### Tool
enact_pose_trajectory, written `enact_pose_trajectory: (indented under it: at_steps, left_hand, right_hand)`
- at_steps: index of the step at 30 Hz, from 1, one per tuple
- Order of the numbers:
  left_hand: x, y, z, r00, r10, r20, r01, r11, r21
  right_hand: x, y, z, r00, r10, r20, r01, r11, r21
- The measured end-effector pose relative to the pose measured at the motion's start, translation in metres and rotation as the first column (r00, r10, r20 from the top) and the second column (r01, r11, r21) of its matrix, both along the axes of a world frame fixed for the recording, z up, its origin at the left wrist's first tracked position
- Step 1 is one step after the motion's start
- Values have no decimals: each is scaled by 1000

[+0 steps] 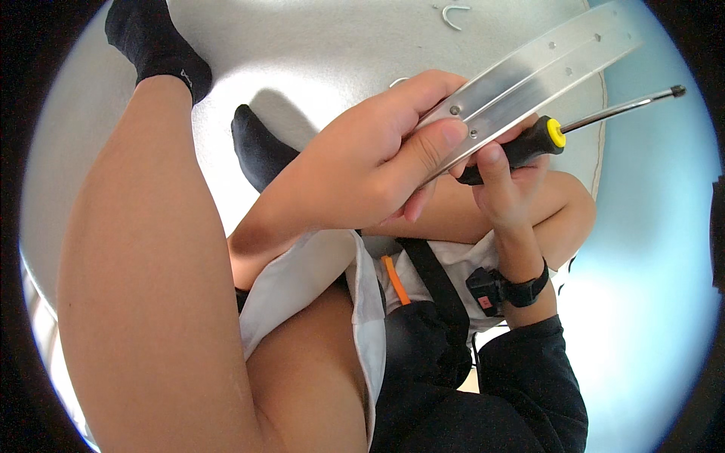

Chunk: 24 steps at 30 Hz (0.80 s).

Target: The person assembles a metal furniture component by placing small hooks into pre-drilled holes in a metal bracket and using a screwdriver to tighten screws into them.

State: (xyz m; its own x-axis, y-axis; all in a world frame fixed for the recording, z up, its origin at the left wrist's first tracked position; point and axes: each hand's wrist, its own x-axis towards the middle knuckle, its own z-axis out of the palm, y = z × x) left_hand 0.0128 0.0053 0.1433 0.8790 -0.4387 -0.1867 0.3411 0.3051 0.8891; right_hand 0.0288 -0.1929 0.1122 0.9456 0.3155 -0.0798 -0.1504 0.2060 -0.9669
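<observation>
A long silver metal rail [521,72] with small holes along it slants up to the right. My left hand [377,155] is closed around its lower end, the thumb pressed on the face beside a hole. Just below and behind the rail, my right hand [510,185] grips a screwdriver [538,145] by its black and yellow handle. The screwdriver's shaft points right and slightly upward, its tip apart from the rail. Part of the handle and some right-hand fingers are hidden behind the rail and left hand.
A curved metal hook [454,16] lies on the pale surface [287,38] beyond my hands. Another small metal piece [399,81] shows partly behind the left hand. My bent legs and black socks [155,41] frame the work. A light blue surface [649,196] is at right.
</observation>
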Motion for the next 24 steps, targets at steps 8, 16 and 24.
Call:
enact_pose_trajectory:
  at_steps: [8, 16, 24]
  left_hand:
    - [-1, -1, 5, 1000, 18, -16, -17, 1000, 2]
    - [-1, -2, 5, 999, 21, -50, -22, 1000, -16]
    - [2, -3, 6, 1000, 5, -8, -5, 1000, -20]
  right_hand:
    - [0, 1, 2, 994, -43, 105, 39, 999, 36]
    - [5, 3, 8, 977, 6, 212, -4, 1000, -9]
    - [5, 2, 9, 996, -40, 74, 35, 997, 74]
